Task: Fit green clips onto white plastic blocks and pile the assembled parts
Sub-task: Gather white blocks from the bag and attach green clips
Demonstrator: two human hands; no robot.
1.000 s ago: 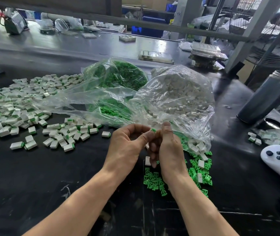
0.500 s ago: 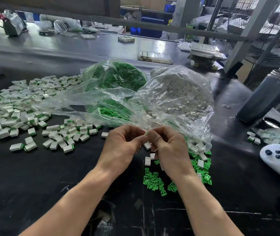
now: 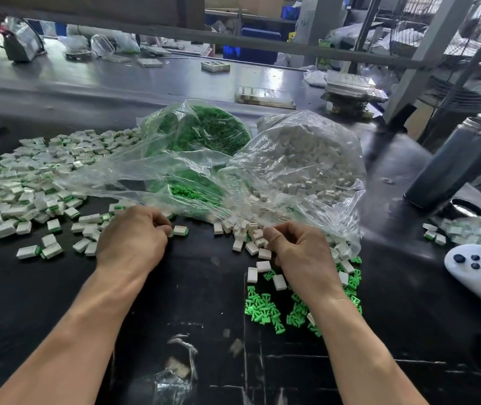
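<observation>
My left hand (image 3: 134, 238) lies knuckles up on the black table, fingers curled. Its fingertips are at the green end of an assembled white part (image 3: 181, 230); whether they still pinch it is hidden. My right hand (image 3: 300, 249) reaches into the loose white blocks (image 3: 252, 247) spilling from the bag of white blocks (image 3: 300, 159), thumb and fingers pinching one. Loose green clips (image 3: 262, 308) lie under my right wrist. The pile of assembled parts (image 3: 14, 185) spreads over the left of the table. A bag of green clips (image 3: 201, 130) sits behind.
A dark metal flask (image 3: 452, 159) stands at the right, with a white remote-like device (image 3: 479, 267) and a small bag of parts (image 3: 473, 229) near it. Trays and boxes (image 3: 265, 96) lie on the grey bench behind. Crumpled plastic (image 3: 175, 372) lies near the front edge.
My hands, joined at the centre before, have parted. The left moved left and down to the table with the assembled part; the right dropped to the loose white blocks.
</observation>
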